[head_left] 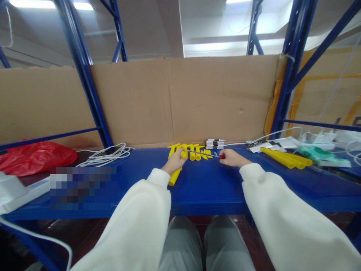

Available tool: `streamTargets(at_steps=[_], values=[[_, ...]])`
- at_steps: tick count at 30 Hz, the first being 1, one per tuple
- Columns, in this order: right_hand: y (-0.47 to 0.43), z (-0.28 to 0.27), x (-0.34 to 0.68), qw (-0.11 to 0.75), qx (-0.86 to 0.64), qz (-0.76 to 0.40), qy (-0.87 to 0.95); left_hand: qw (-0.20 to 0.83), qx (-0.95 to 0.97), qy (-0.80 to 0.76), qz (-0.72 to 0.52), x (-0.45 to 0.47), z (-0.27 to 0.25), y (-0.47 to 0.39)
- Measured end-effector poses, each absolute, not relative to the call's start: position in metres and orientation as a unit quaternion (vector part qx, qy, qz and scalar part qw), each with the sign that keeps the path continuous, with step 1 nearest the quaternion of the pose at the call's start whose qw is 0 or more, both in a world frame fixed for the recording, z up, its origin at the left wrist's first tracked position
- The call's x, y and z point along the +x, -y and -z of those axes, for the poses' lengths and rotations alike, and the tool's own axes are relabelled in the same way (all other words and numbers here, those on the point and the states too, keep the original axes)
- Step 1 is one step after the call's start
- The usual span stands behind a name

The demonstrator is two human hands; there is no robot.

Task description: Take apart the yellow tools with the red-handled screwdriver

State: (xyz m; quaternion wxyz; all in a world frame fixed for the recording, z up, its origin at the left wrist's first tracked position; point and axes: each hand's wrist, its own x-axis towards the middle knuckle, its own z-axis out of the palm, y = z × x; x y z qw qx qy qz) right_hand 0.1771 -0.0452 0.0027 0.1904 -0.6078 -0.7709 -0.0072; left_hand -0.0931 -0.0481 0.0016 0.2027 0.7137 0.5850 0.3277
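My left hand (175, 161) is closed around a yellow plastic tube (175, 178), whose lower end sticks out below the fingers. In my right hand (232, 157) is a screwdriver (208, 154) with a red handle. Its long thin shaft points left, and the tip reaches the tube's upper part near my left fingers; I cannot tell exactly where it touches. Just behind the shaft lies a row of yellow T-shaped pieces (192, 155), with several small yellow parts (206, 153) at its right end.
A stack of small black-and-white boxes (215, 143) stands against the cardboard panel (180, 101). Yellow tubes (286, 158) lie at the right of the blue shelf (208, 190), beside a green-and-white packet (321, 155). At left are a coiled white cable (113, 153) and a red bag (39, 156).
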Motion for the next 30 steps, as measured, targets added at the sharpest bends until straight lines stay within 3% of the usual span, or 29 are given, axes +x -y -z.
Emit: streamTargets(at_steps=[30], values=[[0.0467, -0.0052, 0.1766, 0.177, -0.636, 0.038, 0.750, 0.197, 0.720, -0.584, -0.317, -0.0931, 0.0007, 0.0443]])
